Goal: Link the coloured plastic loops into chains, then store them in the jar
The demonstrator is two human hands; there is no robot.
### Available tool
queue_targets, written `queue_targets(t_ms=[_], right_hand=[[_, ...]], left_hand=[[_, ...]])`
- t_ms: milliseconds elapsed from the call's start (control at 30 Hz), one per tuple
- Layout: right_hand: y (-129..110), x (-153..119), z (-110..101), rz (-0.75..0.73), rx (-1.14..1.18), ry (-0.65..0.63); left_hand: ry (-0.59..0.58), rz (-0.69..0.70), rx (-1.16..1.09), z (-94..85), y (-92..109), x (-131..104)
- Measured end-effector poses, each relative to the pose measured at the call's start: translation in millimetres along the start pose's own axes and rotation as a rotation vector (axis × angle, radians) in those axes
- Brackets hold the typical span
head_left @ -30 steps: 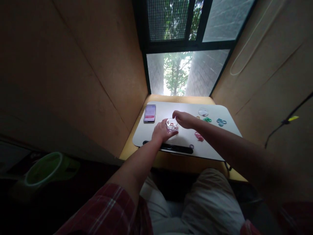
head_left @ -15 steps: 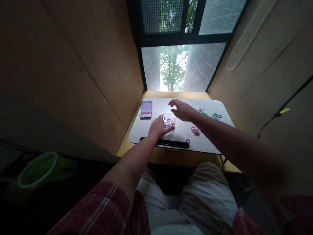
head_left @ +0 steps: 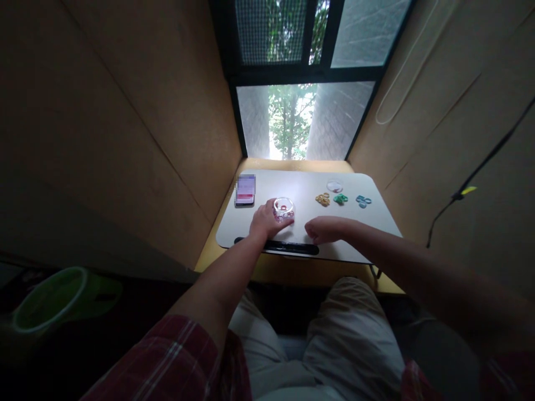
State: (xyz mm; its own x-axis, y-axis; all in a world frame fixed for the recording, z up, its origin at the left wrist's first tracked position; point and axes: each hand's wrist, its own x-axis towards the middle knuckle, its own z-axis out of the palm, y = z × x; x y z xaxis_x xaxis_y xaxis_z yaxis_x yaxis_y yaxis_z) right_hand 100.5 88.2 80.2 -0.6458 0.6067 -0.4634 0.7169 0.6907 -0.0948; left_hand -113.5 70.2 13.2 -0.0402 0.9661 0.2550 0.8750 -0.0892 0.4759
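Observation:
My left hand [head_left: 266, 220] is wrapped round the side of a clear round container [head_left: 284, 208], which holds small reddish and purple rings. To its right, my right hand [head_left: 324, 229] is low over the white board, its fingers curled together; whatever they may hold is too small to make out. Beyond that hand lie separate piles of small rings: yellow [head_left: 322, 199], green [head_left: 340, 199] and teal [head_left: 363, 201]. A clear round lid [head_left: 334, 186] rests behind the green pile.
A phone [head_left: 244, 190] lies at the left of the white board [head_left: 228, 225]. A black strip [head_left: 292, 247] runs along the front edge. A green bin [head_left: 69, 298] stands at the lower left, and a cable [head_left: 480, 167] hangs at the right.
My right hand has moved from beside the container's far side towards the board's front, and its fingers have closed. It now covers the area of the pink rings. My left hand keeps its hold.

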Motion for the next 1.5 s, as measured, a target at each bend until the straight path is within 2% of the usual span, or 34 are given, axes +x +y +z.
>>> queue_targets(t_ms=[300,600,700,833,933,1000,1100,1167,1300,1400,1500], right_hand=[[-11,-2,-2,0.078,-0.033,0.09],[-16,8,-3,0.059,-0.048,0.206],[-12,12,-16,0.032,0.068,0.346],[-9,21,-44,-0.038,0.228,0.615],[-14,29,-60,-0.038,0.285,0.813],[-19,34,-63,-0.032,0.285,0.868],[-18,39,-59,-0.122,0.28,0.778],[-8,38,-56,-0.144,0.309,0.758],[30,22,-52,0.043,0.338,0.834],[61,2,-43,0.172,0.285,0.691],[79,-18,-26,0.182,0.207,0.492]], left_hand=[[0.015,0.015,-0.021,-0.4,-1,-1],[0.021,0.025,-0.085,-1.7,-3,-2],[0.025,0.032,-0.121,-1.5,-4,-2],[0.022,0.026,-0.131,-1.8,-3,-2],[0.01,0.021,-0.124,-3.1,-2,-2],[0.002,0.01,-0.12,-3.8,-2,-2],[-0.002,0.003,-0.115,-3.4,-3,-1],[0.003,0.016,-0.111,-2.6,-3,-1],[0.011,0.027,-0.094,-1.2,-3,-2],[0.022,0.031,-0.086,-0.1,-2,-1],[0.023,0.039,-0.086,1.3,-2,0]])
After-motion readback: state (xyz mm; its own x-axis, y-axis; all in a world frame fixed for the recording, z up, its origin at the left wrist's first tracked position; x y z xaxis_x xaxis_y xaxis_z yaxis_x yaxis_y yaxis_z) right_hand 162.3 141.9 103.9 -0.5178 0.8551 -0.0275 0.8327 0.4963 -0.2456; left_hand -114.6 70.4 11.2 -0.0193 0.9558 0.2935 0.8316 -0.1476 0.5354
